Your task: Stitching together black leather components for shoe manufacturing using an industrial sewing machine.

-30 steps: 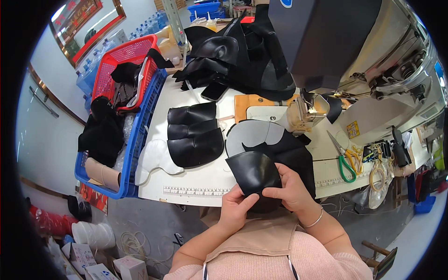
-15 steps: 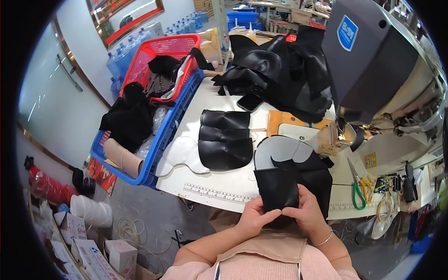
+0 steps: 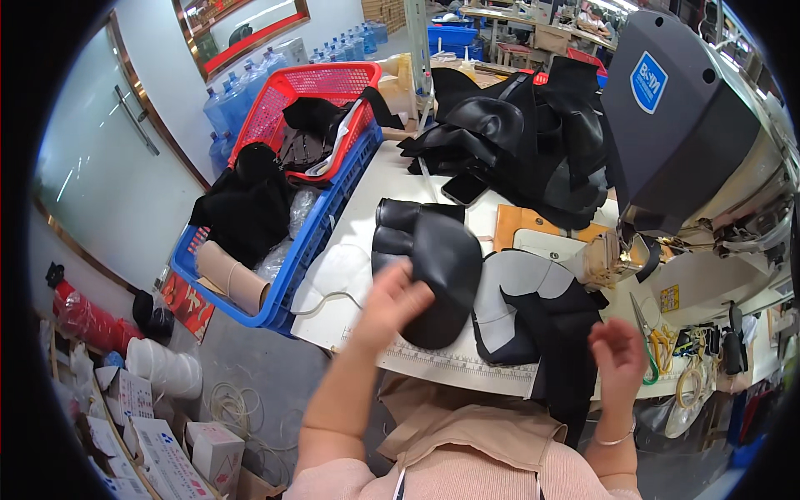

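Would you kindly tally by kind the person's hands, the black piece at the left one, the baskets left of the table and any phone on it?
Hands (left hand, right hand): 2
Black piece: 1
Baskets (red basket, blue basket): 2
Phone: 1
Total: 6

A sewing workshop: large machine [image 3: 683, 125], heaped black pieces [image 3: 517, 125], scissors [image 3: 647, 340], worktable [image 3: 387, 179].

Blue badge [image 3: 649, 82]: we are seeing white lettering on its shield shape, standing on the dark machine housing [image 3: 679, 142].
Ruler strip [image 3: 442, 366]: we are finding scale marks running along the white table [image 3: 373, 182], their figures being too small.
Yellow sticker [image 3: 669, 298]: we are noticing dark, unreadable print.
Red sheet [image 3: 185, 307]: we are spotting pale markings.
White cartons [image 3: 167, 454]: we are making out small printed lettering.
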Action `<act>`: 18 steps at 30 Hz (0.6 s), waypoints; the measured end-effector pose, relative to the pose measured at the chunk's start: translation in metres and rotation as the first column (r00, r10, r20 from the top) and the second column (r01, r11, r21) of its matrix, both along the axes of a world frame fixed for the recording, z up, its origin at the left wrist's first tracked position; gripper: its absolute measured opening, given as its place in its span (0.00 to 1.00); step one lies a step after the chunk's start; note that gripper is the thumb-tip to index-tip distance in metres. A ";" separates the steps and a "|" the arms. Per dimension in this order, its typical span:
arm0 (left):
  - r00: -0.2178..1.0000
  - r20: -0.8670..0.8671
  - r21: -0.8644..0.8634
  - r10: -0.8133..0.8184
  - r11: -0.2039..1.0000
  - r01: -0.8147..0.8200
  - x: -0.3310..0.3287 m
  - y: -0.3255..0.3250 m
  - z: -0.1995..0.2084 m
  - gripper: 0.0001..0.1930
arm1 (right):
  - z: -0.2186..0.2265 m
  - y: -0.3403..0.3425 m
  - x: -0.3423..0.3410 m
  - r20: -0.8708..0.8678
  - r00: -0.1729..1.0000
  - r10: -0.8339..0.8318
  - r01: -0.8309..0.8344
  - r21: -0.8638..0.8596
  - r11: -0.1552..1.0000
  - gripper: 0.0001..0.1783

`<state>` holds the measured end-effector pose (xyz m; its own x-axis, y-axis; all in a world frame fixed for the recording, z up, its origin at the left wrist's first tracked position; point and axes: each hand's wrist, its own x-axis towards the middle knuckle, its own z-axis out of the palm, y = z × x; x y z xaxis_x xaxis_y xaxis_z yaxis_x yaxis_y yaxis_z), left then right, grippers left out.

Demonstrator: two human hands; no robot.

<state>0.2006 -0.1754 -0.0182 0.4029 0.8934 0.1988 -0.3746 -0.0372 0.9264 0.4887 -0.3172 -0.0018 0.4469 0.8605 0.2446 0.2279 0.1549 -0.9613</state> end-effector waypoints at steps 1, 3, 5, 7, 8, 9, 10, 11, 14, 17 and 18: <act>0.997 0.030 0.007 -0.065 0.998 0.064 -0.015 0.026 0.005 0.18 | 0.000 0.004 0.010 0.286 0.956 -0.069 0.058 0.045 0.997 0.23; 0.992 -0.095 -0.080 -0.082 0.994 0.075 -0.032 0.070 0.013 0.19 | -0.005 0.010 0.023 0.574 0.807 -0.137 0.139 0.040 0.989 0.28; 0.739 -0.609 0.224 0.288 0.956 -0.187 -0.032 0.090 0.014 0.25 | -0.016 0.007 0.027 0.278 0.960 0.019 0.039 -0.199 0.979 0.31; 0.034 -0.490 0.864 0.871 0.491 -0.116 -0.015 0.086 0.011 0.33 | -0.028 0.007 0.027 0.087 0.996 0.032 -0.011 -0.226 0.974 0.33; 0.147 -0.311 0.930 0.939 0.332 -0.159 -0.004 0.079 0.009 0.31 | -0.032 0.006 0.028 0.112 0.994 0.009 0.019 -0.244 0.970 0.32; 0.373 -0.358 0.867 0.856 0.453 -0.207 0.008 0.067 0.008 0.29 | -0.034 0.006 0.028 0.164 0.986 -0.026 0.066 -0.240 0.969 0.31; 0.584 -0.367 0.781 0.724 0.581 -0.229 0.023 0.050 0.003 0.27 | -0.035 0.005 0.027 0.176 0.984 -0.025 0.066 -0.229 0.971 0.31; 0.712 -0.407 0.699 0.572 0.697 -0.160 0.041 0.032 -0.003 0.24 | -0.034 0.004 0.026 0.147 0.989 -0.028 0.052 -0.163 0.985 0.30; 0.727 -0.625 0.579 0.285 0.794 0.186 0.081 -0.024 -0.025 0.33 | -0.021 -0.002 0.016 0.480 0.871 -0.106 0.127 -0.011 0.992 0.31; 0.668 -0.667 0.549 0.331 0.824 0.139 0.101 -0.049 -0.040 0.39 | -0.007 -0.015 -0.008 0.839 0.543 -0.045 0.126 -0.028 0.992 0.37; 0.699 -0.620 0.594 0.357 0.795 0.121 0.104 -0.053 -0.044 0.39 | -0.006 -0.020 -0.019 0.889 0.457 0.036 0.072 -0.078 0.994 0.38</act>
<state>0.3046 -0.2281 -0.0620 0.5295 0.7568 0.3831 0.3870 -0.6175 0.6848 0.4701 -0.3369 -0.0081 0.0496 0.8964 0.4405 0.9676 0.0662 -0.2437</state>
